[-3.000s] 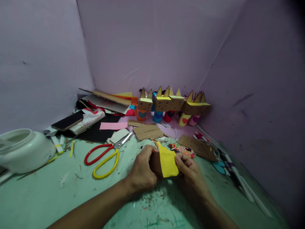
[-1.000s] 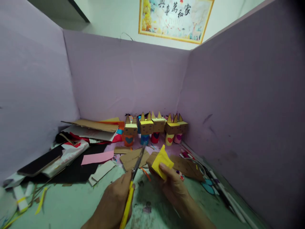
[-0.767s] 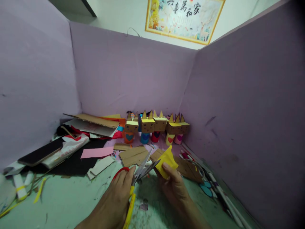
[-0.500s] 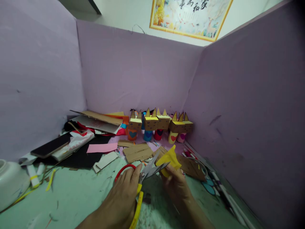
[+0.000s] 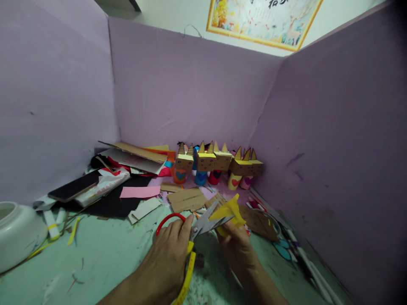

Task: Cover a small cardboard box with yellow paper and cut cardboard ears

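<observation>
My left hand (image 5: 167,256) is closed around the handles of a pair of scissors (image 5: 203,224), one handle red and the other yellow. The blades are apart and point right, the lower one lying across a yellow sheet (image 5: 231,212). Pinched in my right hand (image 5: 237,243) is that sheet, which looks thin and is bent upward at its top corner. Behind it stand several cardboard-headed figures (image 5: 206,163) with pointed horns and coloured tube bodies bearing hearts.
Flat cardboard pieces (image 5: 187,199), a pink strip (image 5: 140,192) and a dark phone (image 5: 73,185) lie beyond my hands. A white pot (image 5: 20,237) stands at the left. Pens (image 5: 305,258) line the right wall. Purple panels (image 5: 193,84) enclose three sides.
The whole view has shifted slightly, so everything appears a little farther right. Both hands keep their holds, and the scissor blades stay apart at the yellow sheet.
</observation>
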`<state>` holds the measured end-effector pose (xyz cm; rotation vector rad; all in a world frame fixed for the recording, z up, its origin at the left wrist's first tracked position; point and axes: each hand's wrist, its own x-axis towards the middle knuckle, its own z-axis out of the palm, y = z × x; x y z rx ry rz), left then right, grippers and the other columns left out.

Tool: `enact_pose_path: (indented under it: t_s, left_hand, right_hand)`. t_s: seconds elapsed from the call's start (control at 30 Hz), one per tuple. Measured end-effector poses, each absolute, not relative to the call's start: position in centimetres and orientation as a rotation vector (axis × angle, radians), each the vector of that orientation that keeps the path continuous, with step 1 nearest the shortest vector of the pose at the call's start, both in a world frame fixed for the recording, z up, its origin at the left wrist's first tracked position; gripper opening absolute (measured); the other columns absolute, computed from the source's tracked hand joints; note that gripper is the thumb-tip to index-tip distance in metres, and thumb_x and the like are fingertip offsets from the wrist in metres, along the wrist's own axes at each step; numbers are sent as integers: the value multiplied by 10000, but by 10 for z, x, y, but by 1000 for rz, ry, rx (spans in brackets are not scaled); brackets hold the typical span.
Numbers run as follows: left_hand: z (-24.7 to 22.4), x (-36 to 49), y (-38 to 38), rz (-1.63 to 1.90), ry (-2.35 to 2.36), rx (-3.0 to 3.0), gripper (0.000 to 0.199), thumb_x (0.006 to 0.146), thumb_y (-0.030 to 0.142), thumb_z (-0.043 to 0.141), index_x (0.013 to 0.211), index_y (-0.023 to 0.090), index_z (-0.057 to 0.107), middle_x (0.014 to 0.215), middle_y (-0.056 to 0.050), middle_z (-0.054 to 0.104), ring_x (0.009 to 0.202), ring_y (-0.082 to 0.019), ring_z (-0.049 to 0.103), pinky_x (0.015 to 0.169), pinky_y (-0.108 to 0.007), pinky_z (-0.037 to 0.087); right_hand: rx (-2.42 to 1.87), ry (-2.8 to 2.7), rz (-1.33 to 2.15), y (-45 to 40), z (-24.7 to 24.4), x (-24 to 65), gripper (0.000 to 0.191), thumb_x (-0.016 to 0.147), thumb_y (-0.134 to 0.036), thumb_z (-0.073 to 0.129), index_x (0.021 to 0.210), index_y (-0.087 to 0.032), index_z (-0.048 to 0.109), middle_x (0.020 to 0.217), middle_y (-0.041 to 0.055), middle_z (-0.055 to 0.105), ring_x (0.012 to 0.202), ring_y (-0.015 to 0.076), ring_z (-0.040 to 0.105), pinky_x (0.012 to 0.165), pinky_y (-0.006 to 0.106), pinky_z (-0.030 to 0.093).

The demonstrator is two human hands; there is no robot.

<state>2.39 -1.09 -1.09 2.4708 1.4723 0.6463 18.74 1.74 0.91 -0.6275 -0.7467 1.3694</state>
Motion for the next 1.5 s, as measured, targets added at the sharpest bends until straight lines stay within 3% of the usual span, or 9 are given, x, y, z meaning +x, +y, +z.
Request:
enact_pose_path:
  t_s: [0.3, 0.43, 0.57, 0.73, 0.9, 1.2, 1.27, 1.4, 1.5]
  left_hand:
    - [29, -8, 11, 739, 1864, 2500, 569, 722, 100, 413, 1287, 174, 396, 1016, -110, 511, 917, -252, 489, 814, -396, 407]
    - [34, -17, 17, 682, 2005, 2617, 611, 651, 64, 428, 1256, 149, 456, 953, -112, 501, 880, -265, 476, 761, -386, 399]
    - [30, -10, 12, 672, 2146, 2766, 658, 626, 25, 433, 1268, 166, 460, 950, -132, 496, 896, -290, 459, 783, -416, 372]
    - [32, -2, 2, 776, 2291, 2818, 629, 660, 35, 462, 1264, 212, 473, 991, -135, 484, 945, -301, 432, 859, -458, 323]
    - [33, 2, -3, 809, 2287, 2812, 617, 675, 37, 475, 1254, 248, 491, 1029, -135, 479, 986, -307, 400, 869, -459, 308]
    - [37, -28, 20, 809, 2523, 2447, 567, 698, 96, 453, 1259, 171, 481, 979, -145, 460, 917, -316, 417, 805, -439, 334]
    - [37, -36, 26, 833, 2548, 2369, 548, 709, 128, 447, 1254, 168, 483, 965, -145, 465, 907, -323, 424, 773, -429, 344]
    - [36, -40, 33, 915, 2456, 2248, 517, 723, 156, 436, 1237, 160, 489, 965, -128, 509, 919, -316, 456, 766, -410, 362]
    - [32, -35, 35, 960, 2218, 2183, 479, 750, 166, 415, 1222, 113, 484, 1023, -139, 547, 980, -305, 473, 809, -409, 377]
  right_hand:
    - [-998, -1153, 1589, 14, -10, 184, 340, 665, -423, 688, 846, -134, 686, 666, 46, 678, 523, 164, 576, 468, 251, 413]
    - [-1321, -1423, 1035, 13, -7, 179, 387, 628, -441, 709, 949, -227, 698, 752, 39, 709, 540, 174, 560, 540, 275, 401]
    - [-1519, -1469, 511, 17, 21, 182, 307, 697, -492, 611, 831, -237, 718, 772, 48, 714, 536, 179, 562, 573, 287, 388]
    - [-1462, -1407, 824, 29, 47, 173, 493, 686, -602, 551, 537, -144, 655, 492, 35, 614, 336, 88, 390, 371, 227, 249]
    - [-1383, -1291, 930, 40, 47, 162, 422, 608, -509, 667, 404, -150, 578, 378, -4, 520, 331, 58, 317, 359, 211, 187]
    - [-1044, -1696, 1187, -10, 44, 155, 153, 652, -302, 647, 751, -218, 727, 674, 12, 688, 511, 123, 521, 466, 224, 359]
    - [-934, -2052, 1353, -22, 47, 153, 368, 610, -213, 691, 975, -265, 699, 748, 5, 706, 541, 147, 558, 482, 240, 396]
    - [-1360, -1610, 670, 3, 40, 169, 241, 715, -263, 604, 938, -230, 692, 880, 53, 696, 686, 191, 592, 607, 303, 438]
    - [-1553, -1572, 674, 29, 23, 182, 312, 656, -390, 665, 887, -182, 683, 863, 76, 683, 705, 212, 590, 593, 300, 422]
